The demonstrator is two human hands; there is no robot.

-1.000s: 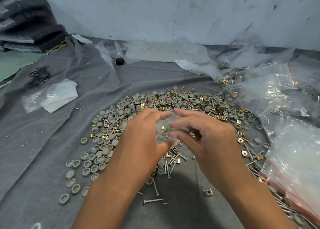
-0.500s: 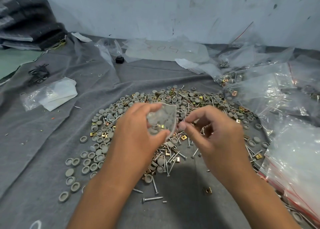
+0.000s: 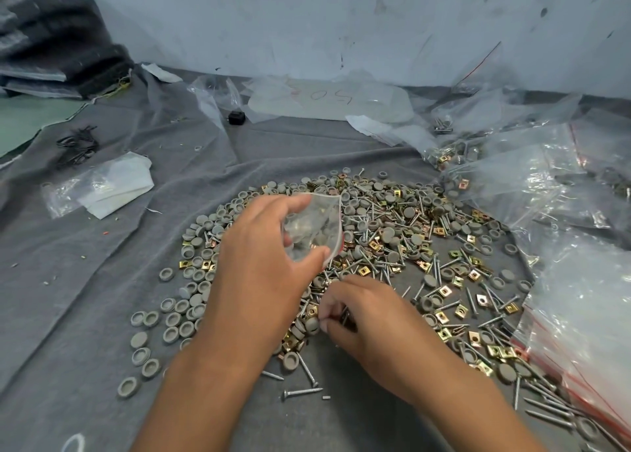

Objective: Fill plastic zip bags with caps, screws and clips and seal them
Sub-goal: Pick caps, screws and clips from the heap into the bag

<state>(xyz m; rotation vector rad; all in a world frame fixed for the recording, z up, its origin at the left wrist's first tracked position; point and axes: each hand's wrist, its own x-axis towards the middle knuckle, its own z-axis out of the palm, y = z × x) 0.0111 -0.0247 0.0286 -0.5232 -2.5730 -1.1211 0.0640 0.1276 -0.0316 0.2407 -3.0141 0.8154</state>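
My left hand (image 3: 263, 264) holds a small clear zip bag (image 3: 314, 226) with a red seal line, lifted over a wide pile of grey caps, silver screws and gold square clips (image 3: 392, 240) spread on a grey cloth (image 3: 85, 281). A few parts show inside the bag. My right hand (image 3: 368, 325) is low at the near edge of the pile, below the bag, its fingers curled and pinching dark thin screws (image 3: 345, 316).
Clear plastic bags (image 3: 553, 192), some with parts inside, lie heaped on the right. A flat stack of empty bags (image 3: 106, 188) sits at the left, black wire ties (image 3: 76, 144) behind it. A sheet marked "50" (image 3: 327, 100) lies by the wall. Folded dark fabric (image 3: 51, 52) is at the far left.
My right hand left the bag's mouth and dropped to the near edge of the pile, where it now pinches screws. My left hand kept the bag and raised it slightly.
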